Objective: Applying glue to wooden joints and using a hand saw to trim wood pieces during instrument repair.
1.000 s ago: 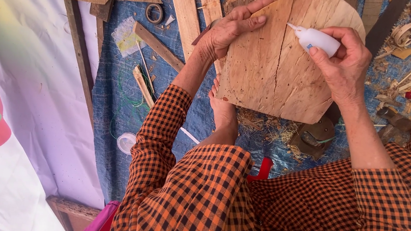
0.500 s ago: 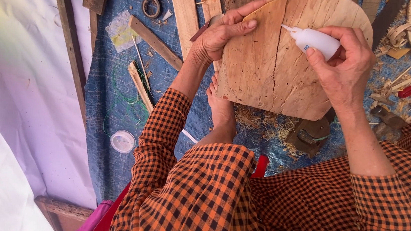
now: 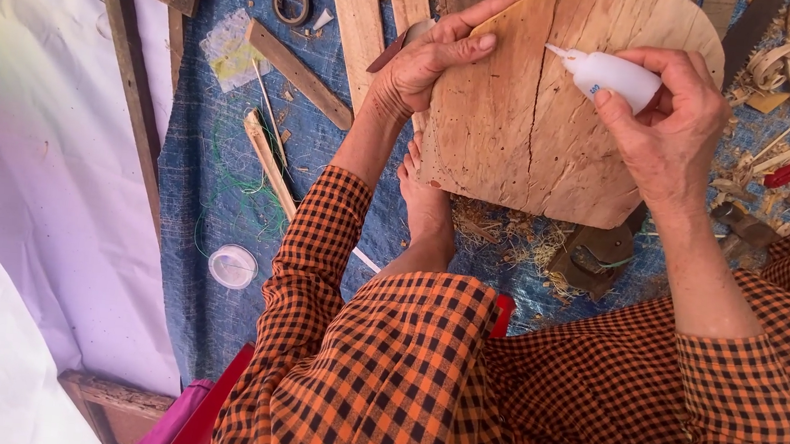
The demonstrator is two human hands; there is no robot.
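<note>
A rounded wooden board point(image 3: 529, 138) with a long crack down its middle is propped up in front of me. My left hand point(image 3: 424, 66) grips its left edge, fingers curled over the face. My right hand point(image 3: 669, 133) holds a small white squeeze bottle point(image 3: 612, 77); its nozzle tip points left and touches the board near the top of the crack. My bare foot point(image 3: 425, 206) rests on the ground under the board's lower left edge.
A blue tarp point(image 3: 213, 205) covers the ground, strewn with wood strips point(image 3: 298, 73), planks, shavings, a ring point(image 3: 291, 2) and a clear round lid point(image 3: 232, 265). A dark tool point(image 3: 594, 261) lies under the board. A pale printed sheet hangs at left.
The bottle's nozzle has shifted slightly left and down along the board toward the crack. My left hand keeps its grip on the edge.
</note>
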